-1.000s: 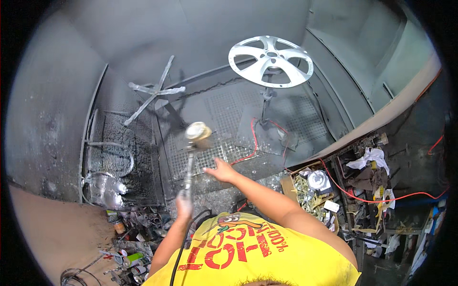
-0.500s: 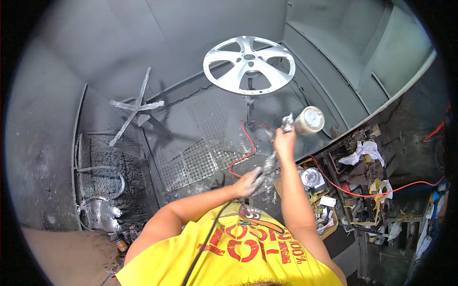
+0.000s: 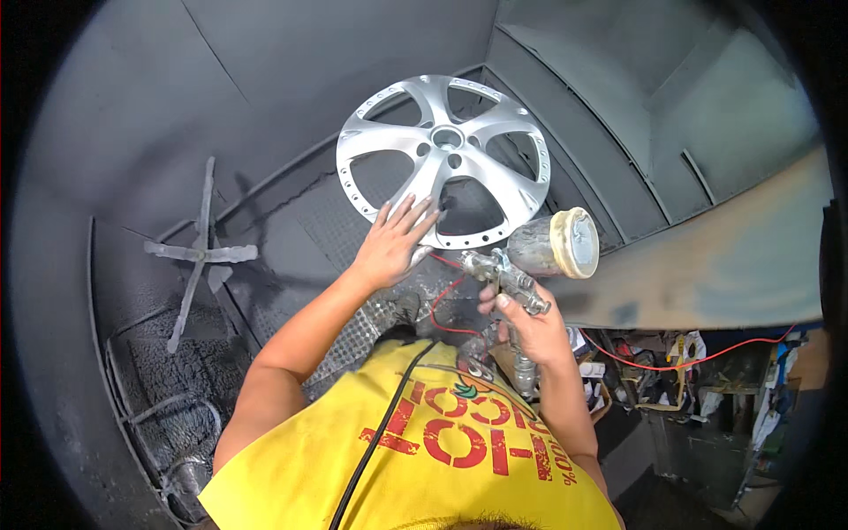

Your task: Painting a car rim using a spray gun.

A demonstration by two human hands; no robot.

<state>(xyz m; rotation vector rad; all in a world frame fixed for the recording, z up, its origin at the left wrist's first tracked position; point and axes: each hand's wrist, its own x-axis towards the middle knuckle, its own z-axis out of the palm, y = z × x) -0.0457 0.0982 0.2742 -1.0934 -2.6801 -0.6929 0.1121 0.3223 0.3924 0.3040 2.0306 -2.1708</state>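
A silver alloy wheel face [image 3: 481,157] with several wide spokes sits ahead of me. My left hand [image 3: 389,247] is open, its fingers stretched over the near-left edge of the wheel at a spoke's outer end. Whether the fingertips touch the metal I cannot tell. To the right, my right hand [image 3: 533,329] is wrapped round the grip of a metal spray gun [image 3: 508,281]. The gun's round, paint-crusted cup [image 3: 549,245] leans to the right, close to the wheel's near-right edge. Below the hand, the lower end of the gun shows beside my wrist.
A cross-shaped, paint-caked stand [image 3: 201,253] is at the left. A red hose [image 3: 435,305] runs below the wheel, and another red line [image 3: 654,361] crosses cluttered shelves [image 3: 698,371] at the right. Grey booth walls [image 3: 353,44] surround the wheel. A dark cord [image 3: 389,424] hangs over my yellow shirt.
My left hand has left the lower part of the spray gun and reached forward to the wheel. The gun in my right hand is now nearer the wheel, and the view has shifted.
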